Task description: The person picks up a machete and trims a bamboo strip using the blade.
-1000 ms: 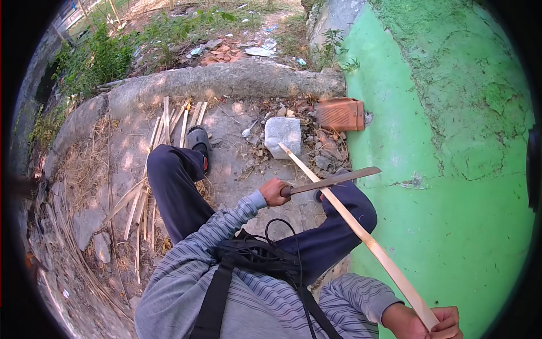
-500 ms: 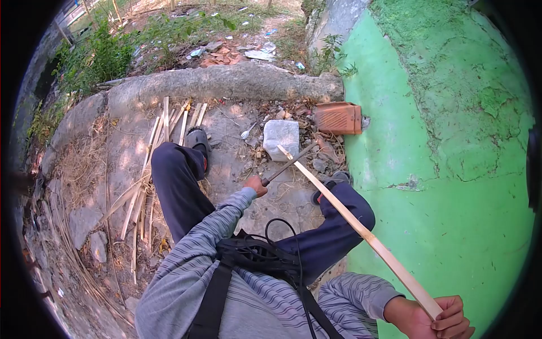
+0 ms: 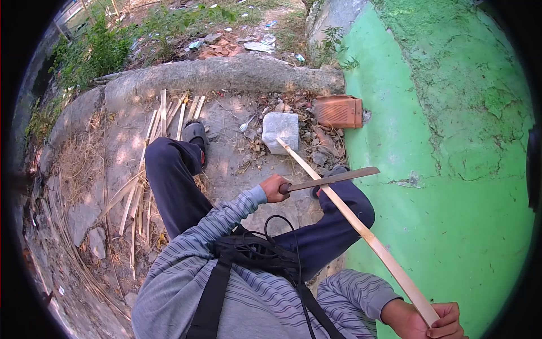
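Note:
My left hand (image 3: 274, 188) is closed around the handle of a long knife (image 3: 344, 176), its blade pointing right and lying across a pale wooden strip (image 3: 392, 265). At the lower right, my right hand (image 3: 426, 322) grips the near end of this strip. The strip slants up and left over my bent right knee, its far end at the top of a whitish stone block (image 3: 280, 133). Whether the blade's edge bites into the wood cannot be made out.
A green wall (image 3: 446, 237) rises on the right, with an orange hollow brick (image 3: 339, 111) at its foot. Several thin strips (image 3: 135, 198) lie left of my left leg. A low concrete curb (image 3: 220, 76) runs across behind the block.
My left hand and the knife first moved up and left toward the strip's far end, then came back down and right. My right hand still holds the strip, with only slight shifts.

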A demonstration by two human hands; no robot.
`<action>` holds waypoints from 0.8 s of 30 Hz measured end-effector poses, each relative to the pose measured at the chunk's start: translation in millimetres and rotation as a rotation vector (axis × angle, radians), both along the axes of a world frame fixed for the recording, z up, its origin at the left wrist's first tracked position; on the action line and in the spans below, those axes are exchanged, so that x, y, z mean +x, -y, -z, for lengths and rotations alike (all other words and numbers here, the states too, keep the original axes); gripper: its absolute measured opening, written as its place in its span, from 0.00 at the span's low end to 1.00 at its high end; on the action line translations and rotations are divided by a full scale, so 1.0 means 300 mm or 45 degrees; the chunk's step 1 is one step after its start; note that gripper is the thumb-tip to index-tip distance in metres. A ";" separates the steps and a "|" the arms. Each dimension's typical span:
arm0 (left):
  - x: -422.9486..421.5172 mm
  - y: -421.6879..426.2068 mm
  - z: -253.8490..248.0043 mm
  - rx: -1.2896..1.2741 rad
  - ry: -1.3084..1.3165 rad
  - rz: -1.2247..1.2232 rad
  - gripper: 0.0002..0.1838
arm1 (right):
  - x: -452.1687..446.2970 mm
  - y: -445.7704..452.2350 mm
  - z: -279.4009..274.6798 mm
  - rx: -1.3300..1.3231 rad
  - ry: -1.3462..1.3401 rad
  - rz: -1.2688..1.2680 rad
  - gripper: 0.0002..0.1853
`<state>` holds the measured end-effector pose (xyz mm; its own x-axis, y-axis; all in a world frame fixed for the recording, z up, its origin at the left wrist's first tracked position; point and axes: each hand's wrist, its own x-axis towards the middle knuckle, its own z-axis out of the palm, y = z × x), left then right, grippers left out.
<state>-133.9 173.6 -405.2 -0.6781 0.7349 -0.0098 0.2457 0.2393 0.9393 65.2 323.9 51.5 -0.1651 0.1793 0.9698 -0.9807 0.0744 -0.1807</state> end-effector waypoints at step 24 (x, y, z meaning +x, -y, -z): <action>-0.104 0.110 0.390 -0.736 0.240 -0.511 0.18 | -0.029 0.018 -0.008 0.054 0.039 0.013 0.16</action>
<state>-165.3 140.5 -522.3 -0.8426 0.2722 -0.4646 -0.1188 0.7476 0.6534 56.4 318.4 53.8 -0.1929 0.1400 0.9712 -0.9740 0.0925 -0.2067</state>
